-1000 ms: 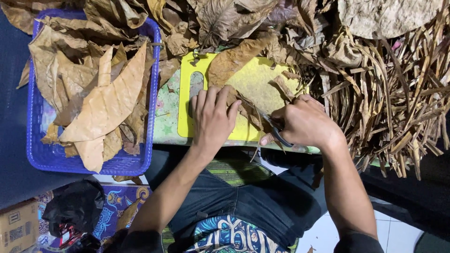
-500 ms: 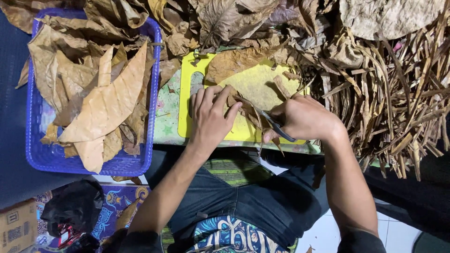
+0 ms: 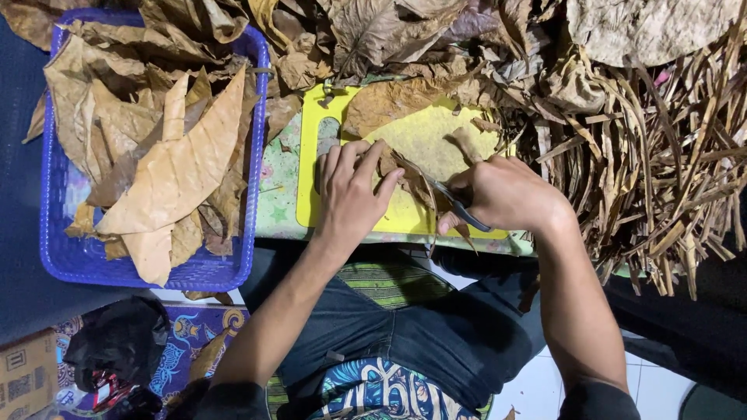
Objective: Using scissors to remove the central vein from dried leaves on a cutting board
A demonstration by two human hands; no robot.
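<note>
My left hand (image 3: 354,190) lies flat on a dried brown leaf (image 3: 405,177), pressing it onto a yellow cutting board (image 3: 424,136). My right hand (image 3: 502,194) grips a small knife (image 3: 459,206) with a dark handle, its blade laid against the leaf's midrib just right of my left fingers. Another brown leaf (image 3: 389,105) rests at the far end of the board.
A blue plastic basket (image 3: 66,257) at the left holds several large tan leaves (image 3: 171,167). A heap of stripped leaf stems (image 3: 661,171) fills the right side. More dried leaves (image 3: 373,31) pile along the far edge. A black bag (image 3: 117,342) lies on the floor.
My right hand with the knife has shifted a little farther along the leaf. My left hand has stayed pressed on the leaf.
</note>
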